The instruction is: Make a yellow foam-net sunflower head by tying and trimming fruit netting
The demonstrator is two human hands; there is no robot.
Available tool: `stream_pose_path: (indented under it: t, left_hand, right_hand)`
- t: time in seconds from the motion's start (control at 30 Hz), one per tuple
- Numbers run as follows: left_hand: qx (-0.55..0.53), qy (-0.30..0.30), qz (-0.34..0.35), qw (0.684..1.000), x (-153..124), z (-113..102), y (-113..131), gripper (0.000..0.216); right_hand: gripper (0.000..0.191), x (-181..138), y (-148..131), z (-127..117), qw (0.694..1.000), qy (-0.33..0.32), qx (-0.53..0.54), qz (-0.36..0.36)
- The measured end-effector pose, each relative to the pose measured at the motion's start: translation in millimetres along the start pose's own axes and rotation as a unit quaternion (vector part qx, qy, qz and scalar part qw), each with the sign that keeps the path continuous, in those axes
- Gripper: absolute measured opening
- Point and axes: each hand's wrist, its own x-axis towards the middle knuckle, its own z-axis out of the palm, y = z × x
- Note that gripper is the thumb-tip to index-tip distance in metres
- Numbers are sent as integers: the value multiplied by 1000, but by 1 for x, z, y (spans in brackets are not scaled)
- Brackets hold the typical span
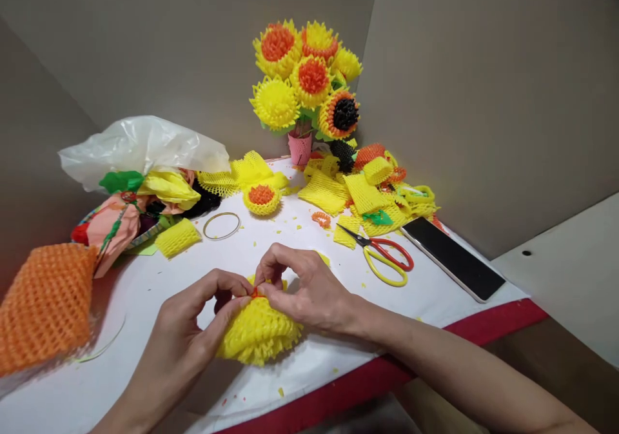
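Observation:
A bunched yellow foam-net piece (264,334) with a frilled lower edge rests low over the white tabletop. Around its gathered top runs a thin red tie (258,293). My left hand (193,315) pinches the net beside the tie, thumb against fingertips. From the other side, my right hand (302,289) pinches at the tie itself, its fingertips close to the left ones. The fingers partly hide the tie's ends. To the right of my hands lie scissors (387,260) with one red and one yellow handle, their blades a little apart.
Foam-net flowers (312,79) stand in a pink pot (300,148) at the back. Yellow net pieces (365,195) and a phone (452,258) lie to the right. Leftward are a bangle (221,226), an orange foam net (48,302) and a plastic bag (145,144). Grey panels enclose the table.

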Motion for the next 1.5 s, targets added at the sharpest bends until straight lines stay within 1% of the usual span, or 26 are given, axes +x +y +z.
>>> stream_pose_path:
  t: [0.17,0.27,0.37,0.43,0.5,0.57,0.6,0.7,0.83,0.93,1.07,1.17,1.27,1.37,1.5]
  left_hand:
    - [-3,14,-3,1000,17,7,7,7]
    - [-91,29,-39,995,29,7,13,10]
    - [-197,28,-78,977,43,6,17,15]
    - [-238,12,-93,967,52,4,20,19]
    - [-277,4,-116,954,60,3,21,21]
    - [-310,4,-145,940,65,1,21,22]
    - [-324,6,-160,932,67,0,21,24]
    - [-350,22,-194,916,69,-1,17,24]
    - [-357,62,-201,910,68,-1,8,19]
    - [-350,94,-198,911,66,-4,0,22]
    - [-332,133,-204,911,63,-7,-13,25]
    - [-318,158,-210,911,61,-9,-24,29]
    - [-318,172,-210,908,61,-10,-32,33]
    - [-340,163,-212,902,61,-13,-35,32]
    - [-369,153,-216,891,60,-17,-33,27]
  right_hand:
    - [8,6,-3,-5,998,30,-28,-47]
    - [9,12,-8,-10,996,37,-44,-66]
    - [8,21,-16,-18,995,31,-52,-74]
    - [7,27,-21,-26,997,42,-41,-48]
    - [8,31,-24,-37,997,68,-21,0]
    - [11,31,-20,-48,995,85,-17,43]
    - [13,30,-17,-54,995,82,-22,59]
    - [14,20,-2,-71,994,42,-60,86]
    - [7,1,7,-92,983,-17,-150,107]
    - [7,-14,3,-108,960,-41,-253,116]
    - [13,-33,3,-124,903,-57,-401,143]
    - [16,-48,11,-129,872,-58,-455,171]
    - [19,-59,18,-128,840,-91,-503,185]
    - [22,-65,25,-124,803,-108,-563,164]
    - [24,-71,43,-125,770,-67,-629,78]
